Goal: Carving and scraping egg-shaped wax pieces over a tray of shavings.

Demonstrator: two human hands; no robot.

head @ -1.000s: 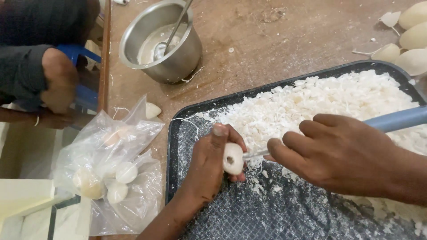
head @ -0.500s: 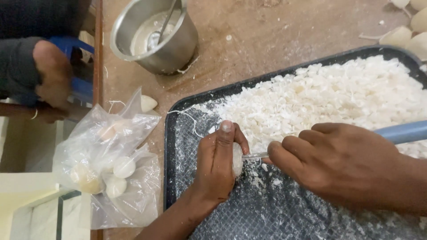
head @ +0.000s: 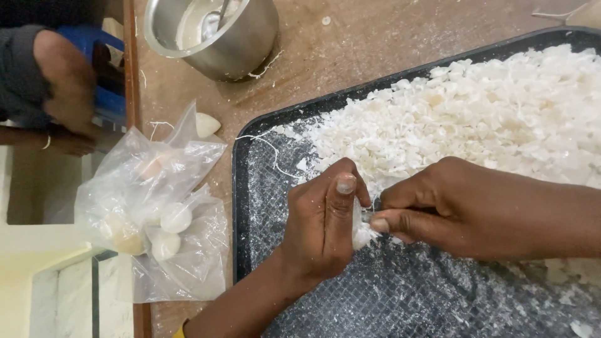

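Note:
My left hand is closed around a small white oval piece, mostly hidden by the fingers, held just above the black tray. My right hand grips a thin tool whose tip presses against the white piece; its handle is hidden under the hand. White shavings lie heaped over the far half of the tray.
A clear plastic bag with several pale oval pieces lies left of the tray on the brown table. A steel pot with a spoon stands at the back. Another person's arm is at far left, beyond the table edge.
Both hands have drawn closer together over the tray. The left fingers now cover more of the white piece. The view has tilted down, so the tool's blue handle is out of sight.

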